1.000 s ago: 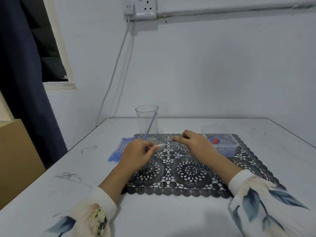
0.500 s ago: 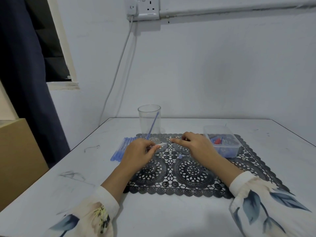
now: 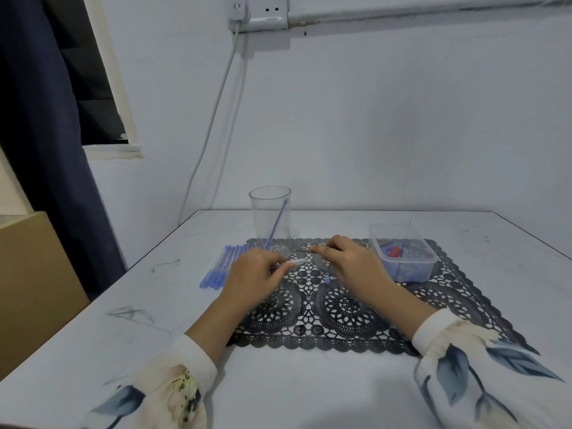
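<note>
Head: tube point(image 3: 295, 261) juts from left grip point(image 3: 255, 275).

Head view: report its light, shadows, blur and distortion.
Head view: soft, even bluish light. Head view: faint shadow on the table, near edge. Head view: wide-angle bending of the trunking. Head view: tube in left hand, refill in right hand, slightly soft.

1. Left hand point(image 3: 253, 274) and right hand point(image 3: 349, 261) over mat point(image 3: 448, 292); mat on table point(image 3: 309, 391).
2. Tube point(image 3: 295, 262) in left hand and thin rod point(image 3: 302, 250) in right; their ends lie between the hands.
3. Cup point(image 3: 269, 212) behind left hand, pen point(image 3: 278, 221) leaning inside.
4. Row of pens point(image 3: 221, 266) left of left hand.
5. Container point(image 3: 408, 270) right of right hand, on mat.
6. Small cap point(image 3: 328, 278) between hands, on mat.
</note>
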The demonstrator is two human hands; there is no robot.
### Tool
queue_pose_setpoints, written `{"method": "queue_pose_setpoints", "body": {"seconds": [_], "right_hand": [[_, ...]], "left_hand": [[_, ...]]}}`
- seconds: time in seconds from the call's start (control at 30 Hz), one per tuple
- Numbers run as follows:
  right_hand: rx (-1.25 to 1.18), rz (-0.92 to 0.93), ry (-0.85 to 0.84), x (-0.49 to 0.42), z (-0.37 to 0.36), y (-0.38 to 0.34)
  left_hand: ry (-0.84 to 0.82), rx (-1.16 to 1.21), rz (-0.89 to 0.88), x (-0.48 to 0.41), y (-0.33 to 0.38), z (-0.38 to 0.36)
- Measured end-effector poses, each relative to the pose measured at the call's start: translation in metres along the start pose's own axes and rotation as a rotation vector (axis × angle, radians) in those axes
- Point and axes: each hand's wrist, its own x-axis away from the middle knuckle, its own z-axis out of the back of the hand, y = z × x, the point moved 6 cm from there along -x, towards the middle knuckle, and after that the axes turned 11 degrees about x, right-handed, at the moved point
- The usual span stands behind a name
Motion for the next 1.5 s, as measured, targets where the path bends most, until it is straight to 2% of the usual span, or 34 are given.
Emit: {"method": "queue_pose_setpoints", "body": {"seconds": [0.2,0.53,1.1,1.23,1.5], "right_hand": [[0.020,-0.074,0.015,0.001,0.000,0.010],[0.067,-0.067,0.062,-0.001,0.006,0.008],[0.005,-0.064,-0.026,0.001,0.003,-0.001],[-0.036,-0.198,0.017,0.002,0.008,0.004],[0.135,-0.371,-0.037,0.002,0.014,0.011]], "left_hand": [[0.034,-0.006,0.050,-0.001,-0.003,0.004],[0.066,-0.025,0.073,-0.001,-0.006,0.008],[0.069,0.007,0.003,0.002,0.006,0.007],[0.072,0.005,-0.005,0.002,0.007,0.006],[0.070,-0.010,-0.014,0.002,0.009,0.005]]}}
